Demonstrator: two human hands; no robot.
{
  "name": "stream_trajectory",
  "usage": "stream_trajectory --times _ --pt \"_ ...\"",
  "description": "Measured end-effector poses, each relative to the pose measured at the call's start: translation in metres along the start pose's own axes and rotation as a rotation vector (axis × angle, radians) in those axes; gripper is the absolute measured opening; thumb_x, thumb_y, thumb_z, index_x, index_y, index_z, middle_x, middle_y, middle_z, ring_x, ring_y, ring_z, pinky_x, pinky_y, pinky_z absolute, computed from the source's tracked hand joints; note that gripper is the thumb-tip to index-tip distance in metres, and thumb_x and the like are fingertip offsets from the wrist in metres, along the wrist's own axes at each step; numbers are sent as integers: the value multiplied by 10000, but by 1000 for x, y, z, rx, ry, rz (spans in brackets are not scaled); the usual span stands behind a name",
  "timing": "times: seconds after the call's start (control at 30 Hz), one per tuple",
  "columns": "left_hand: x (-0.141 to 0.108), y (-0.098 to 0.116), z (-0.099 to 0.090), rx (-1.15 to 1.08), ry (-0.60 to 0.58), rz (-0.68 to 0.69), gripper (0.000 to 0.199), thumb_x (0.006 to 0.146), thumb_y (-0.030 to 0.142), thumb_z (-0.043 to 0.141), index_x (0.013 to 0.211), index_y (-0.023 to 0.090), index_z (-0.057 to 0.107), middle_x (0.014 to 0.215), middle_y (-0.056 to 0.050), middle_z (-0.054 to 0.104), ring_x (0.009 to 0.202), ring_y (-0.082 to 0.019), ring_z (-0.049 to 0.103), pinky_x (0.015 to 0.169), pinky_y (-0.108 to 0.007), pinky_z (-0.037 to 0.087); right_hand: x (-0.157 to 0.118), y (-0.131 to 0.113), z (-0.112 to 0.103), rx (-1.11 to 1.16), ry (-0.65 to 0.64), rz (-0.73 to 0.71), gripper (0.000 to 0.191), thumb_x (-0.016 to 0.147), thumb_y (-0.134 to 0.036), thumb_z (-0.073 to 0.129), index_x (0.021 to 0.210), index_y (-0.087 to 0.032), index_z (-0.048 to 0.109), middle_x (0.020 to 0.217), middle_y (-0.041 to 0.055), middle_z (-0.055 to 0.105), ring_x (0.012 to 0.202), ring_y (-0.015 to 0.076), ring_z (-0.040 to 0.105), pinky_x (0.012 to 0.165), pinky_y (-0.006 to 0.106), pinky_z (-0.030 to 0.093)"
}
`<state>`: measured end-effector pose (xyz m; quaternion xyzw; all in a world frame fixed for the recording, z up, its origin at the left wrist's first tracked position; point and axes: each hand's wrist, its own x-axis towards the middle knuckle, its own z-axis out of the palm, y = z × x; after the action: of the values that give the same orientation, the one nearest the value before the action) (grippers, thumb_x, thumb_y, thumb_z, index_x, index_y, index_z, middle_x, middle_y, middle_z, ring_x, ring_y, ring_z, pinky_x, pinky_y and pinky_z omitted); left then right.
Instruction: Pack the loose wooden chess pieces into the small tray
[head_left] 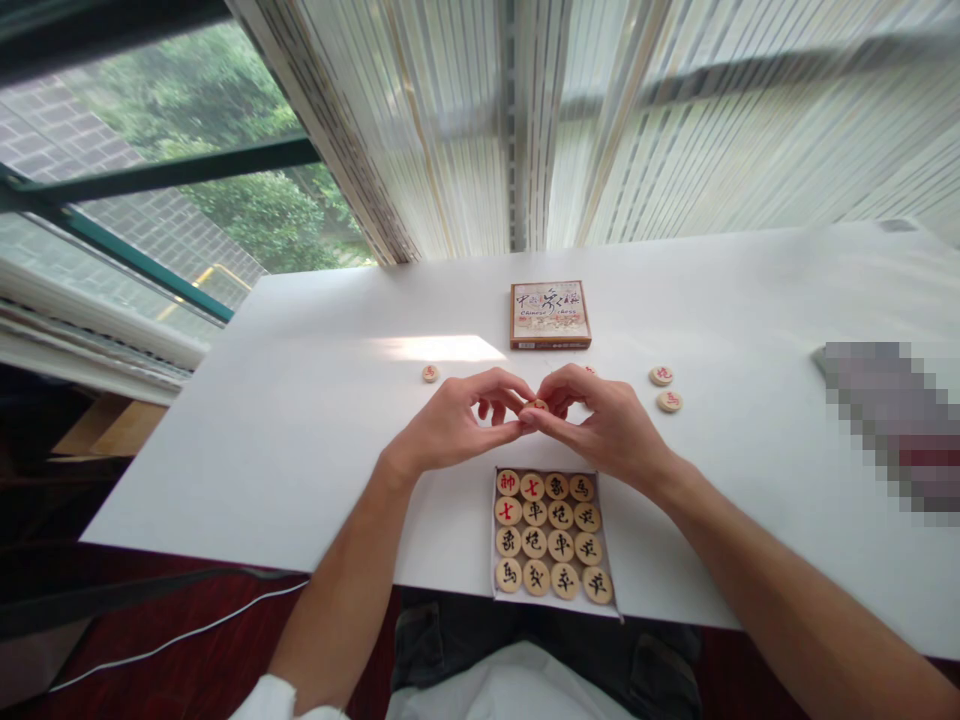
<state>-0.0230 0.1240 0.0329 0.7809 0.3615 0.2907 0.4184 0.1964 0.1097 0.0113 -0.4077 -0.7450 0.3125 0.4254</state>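
Observation:
Between the fingertips of my left hand point(480, 412) and my right hand point(592, 415) is a round wooden chess piece point(535, 406), pinched by both above the table. Just below my hands lies an open tray point(616, 560) filled with rows of round pieces, most marked in black and a few in red at its upper left. A red-marked piece point(430, 373) lies to the left of my hands. Two more spots with red-marked pieces, one upper point(661, 376) and one lower point(670, 401), are to the right. Another piece is mostly hidden behind my right fingers.
A Chinese chess box lid point(551, 314) lies on the white table point(300, 400) beyond my hands. A blurred, pixelated object point(900, 420) is at the right. Windows and striped curtains stand behind; a white cable point(187, 630) runs on the floor at the left.

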Motion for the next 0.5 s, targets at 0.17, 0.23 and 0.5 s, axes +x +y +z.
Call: stream_trajectory --times 0.17,0.23,0.5 --pt "3 1 0 12 -5 10 216 909 303 753 1074 199 663 964 -28 729 790 -133 692 682 -270 477 0 2 0 -26 16 -34 230 938 -429 727 897 -225 629 781 -3 711 659 127 650 617 270 555" --pt "3 3 -1 37 -5 8 216 911 309 748 1078 199 666 998 -37 724 784 -132 674 701 -278 491 1 2 -1 -43 20 -43 216 948 -421 715 906 -226 632 799 4 720 671 131 650 628 274 551" --pt "-36 13 16 174 4 -91 312 921 412 731 1176 241 673 1174 -68 708 1061 -226 661 946 -386 546 7 -3 -11 -38 82 -17 141 978 -357 677 959 -218 688 829 19 728 720 148 696 668 282 568"
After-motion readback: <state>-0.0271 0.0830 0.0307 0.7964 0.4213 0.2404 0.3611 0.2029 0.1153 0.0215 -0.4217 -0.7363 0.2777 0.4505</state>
